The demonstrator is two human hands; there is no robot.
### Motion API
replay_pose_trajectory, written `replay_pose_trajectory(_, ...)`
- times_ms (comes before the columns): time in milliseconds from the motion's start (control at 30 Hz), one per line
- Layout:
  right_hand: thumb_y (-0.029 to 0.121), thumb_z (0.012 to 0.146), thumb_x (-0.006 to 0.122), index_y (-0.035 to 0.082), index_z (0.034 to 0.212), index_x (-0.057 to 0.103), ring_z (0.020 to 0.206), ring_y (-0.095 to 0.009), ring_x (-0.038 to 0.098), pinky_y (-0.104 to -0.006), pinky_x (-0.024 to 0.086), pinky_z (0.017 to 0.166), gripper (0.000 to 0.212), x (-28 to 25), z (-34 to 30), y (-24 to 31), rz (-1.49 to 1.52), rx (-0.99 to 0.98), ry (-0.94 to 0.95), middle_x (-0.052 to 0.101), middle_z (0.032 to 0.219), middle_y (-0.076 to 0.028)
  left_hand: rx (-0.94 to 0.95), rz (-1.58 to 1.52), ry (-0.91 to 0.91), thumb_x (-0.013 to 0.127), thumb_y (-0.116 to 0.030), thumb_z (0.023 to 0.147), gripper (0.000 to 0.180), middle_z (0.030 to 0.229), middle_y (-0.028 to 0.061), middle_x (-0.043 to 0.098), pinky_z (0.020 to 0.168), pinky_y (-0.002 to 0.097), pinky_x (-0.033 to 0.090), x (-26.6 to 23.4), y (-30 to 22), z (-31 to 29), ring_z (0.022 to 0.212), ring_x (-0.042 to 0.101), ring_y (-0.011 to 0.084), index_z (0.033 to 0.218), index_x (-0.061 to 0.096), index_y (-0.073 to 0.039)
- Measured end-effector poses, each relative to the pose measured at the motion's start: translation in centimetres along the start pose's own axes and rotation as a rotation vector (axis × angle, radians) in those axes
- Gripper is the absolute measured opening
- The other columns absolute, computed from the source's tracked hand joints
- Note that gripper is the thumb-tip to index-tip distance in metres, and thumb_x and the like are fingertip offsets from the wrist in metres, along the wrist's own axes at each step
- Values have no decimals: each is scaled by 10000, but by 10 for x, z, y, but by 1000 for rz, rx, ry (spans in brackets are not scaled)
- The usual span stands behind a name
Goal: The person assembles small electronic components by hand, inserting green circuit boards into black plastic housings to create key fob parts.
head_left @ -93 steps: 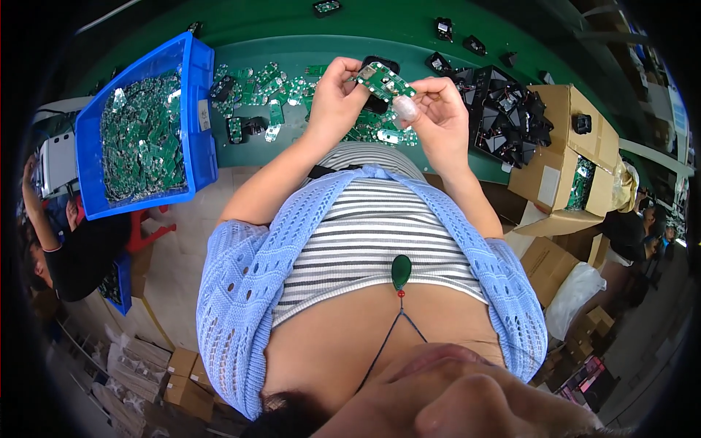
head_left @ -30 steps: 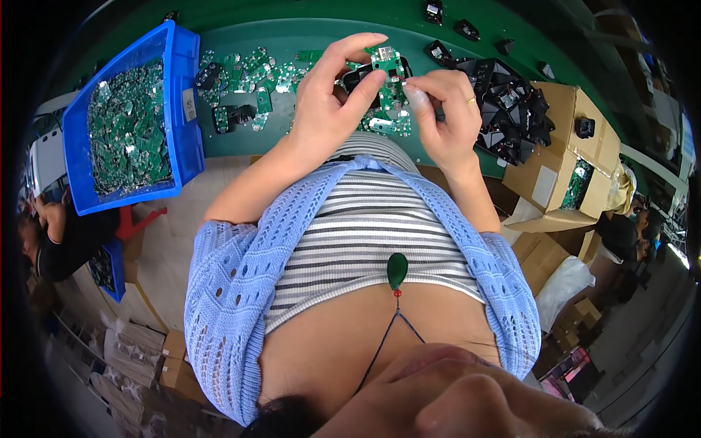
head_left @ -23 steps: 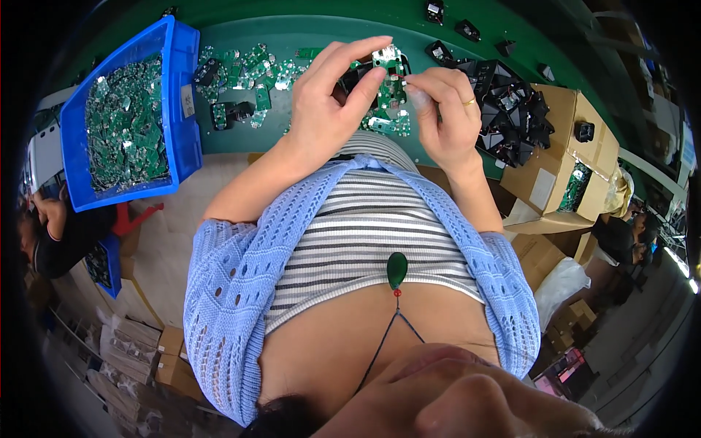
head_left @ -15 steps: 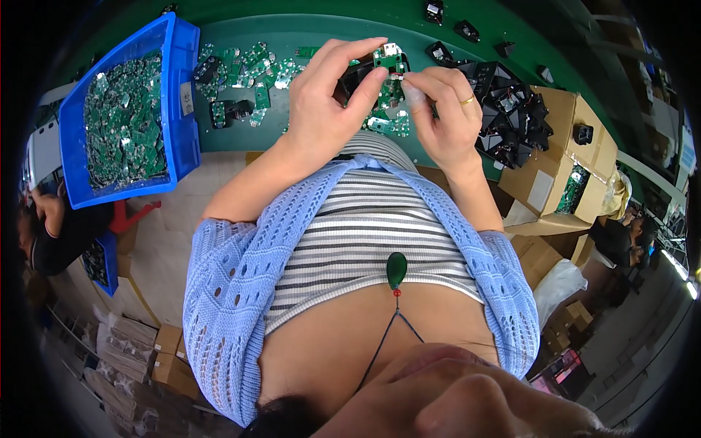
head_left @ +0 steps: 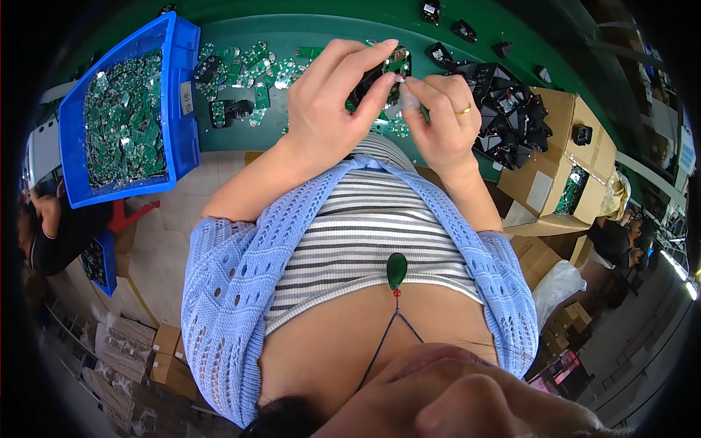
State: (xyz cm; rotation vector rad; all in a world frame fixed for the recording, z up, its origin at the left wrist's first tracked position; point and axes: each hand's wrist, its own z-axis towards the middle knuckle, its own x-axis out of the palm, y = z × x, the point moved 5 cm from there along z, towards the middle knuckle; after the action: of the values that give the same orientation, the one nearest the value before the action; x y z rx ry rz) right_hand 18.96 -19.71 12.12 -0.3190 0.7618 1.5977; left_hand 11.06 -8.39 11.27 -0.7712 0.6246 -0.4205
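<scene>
Between thumb and fingers, my left hand (head_left: pixel 332 98) grips a small green circuit board (head_left: pixel 396 61) together with what looks like a black housing, partly hidden behind the fingers. My right hand (head_left: pixel 444 113) is pinched at the board's lower right edge, its thumb wrapped in a whitish covering and a gold ring on one finger. Some tiny pale part shows at those fingertips, too small to name. Loose green circuit boards (head_left: pixel 252 66) lie on the green table to the left of my hands, and a few more lie under them.
A blue bin (head_left: pixel 186 139) full of circuit boards stands at the left. Right of my hands is a pile of black housings (head_left: pixel 511 117), beside an open cardboard box (head_left: pixel 551 157). Several black housings (head_left: pixel 464 31) sit along the far edge. Other people are at both sides.
The board has tilted between my fingers and shows a darker face. My right fingertips have shifted slightly down and stay against it. My left hand has barely moved.
</scene>
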Motion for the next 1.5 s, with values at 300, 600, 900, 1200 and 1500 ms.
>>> replay_pose_trajectory(300, -38, 616, 693, 16, 833, 584, 585, -216, 530, -282, 447, 486, 249, 5, -5, -3, 131, 191, -25, 551, 731, -86, 43, -32, -27, 679, -51, 690, 312, 817, 59, 573, 523, 259, 476, 0, 2, 0, 636, 582, 171, 996, 624, -70)
replay_pose_trajectory(600, 1, 619, 694, 42, 806, 565, 555, -204, 520, -285, 420, 444, 231, 2, -6, 0, 25, 106, -54, 532, 701, -74, 41, -81, 16, 649, 20, 732, 319, 855, 80, 554, 496, 195, 395, 2, 0, -2, 638, 506, 94, 1046, 601, -12)
replay_pose_trajectory(900, -6, 604, 678, 26, 793, 541, 538, -214, 474, -313, 384, 463, 236, 5, -4, 4, -34, -7, -49, 485, 668, -60, 95, 8, -31, 685, -44, 673, 326, 803, 52, 568, 507, 259, 455, 4, -2, -2, 633, 559, 173, 993, 633, -81)
replay_pose_trajectory(1200, -26, 627, 632, 7, 791, 534, 562, -234, 468, -319, 390, 478, 194, 13, -2, 1, -6, 46, 61, 460, 674, -80, 187, 43, -24, 667, 26, 688, 334, 842, 120, 581, 562, 254, 483, 5, 0, -4, 679, 582, 191, 1017, 625, -19)
replay_pose_trajectory(1500, 187, 766, 683, 23, 1086, 478, 680, -69, 478, -190, 409, 502, 414, 24, -31, -25, 635, 726, 6, 493, 911, -52, -262, -273, 26, 608, -31, 809, 265, 887, 28, 518, 603, 172, 411, 12, 27, -15, 743, 499, 59, 1072, 579, -23)
